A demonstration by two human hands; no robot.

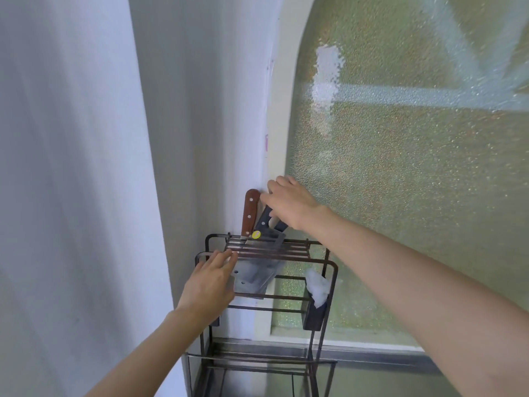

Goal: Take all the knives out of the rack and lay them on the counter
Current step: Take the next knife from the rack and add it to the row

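Note:
A dark wire rack [320, 263] stands in the corner by the wall. Two knives stick up from its top slots: one with a brown wooden handle [250, 213], and to its right one with a black handle [264, 222] and a yellow sticker. Their wide cleaver blades [253, 277] hang down inside the rack. My right hand [289, 200] reaches over from the right, with its fingers on the top of the black handle. My left hand [209, 285] rests flat against the rack's front left rail with its fingers spread.
A white wall [86, 167] closes the left side. Frosted window glass [415, 167] fills the right. A white crumpled cloth [317, 286] sits in a small black holder [315, 316] on the rack's right side. A metal sill [372, 356] runs below the window.

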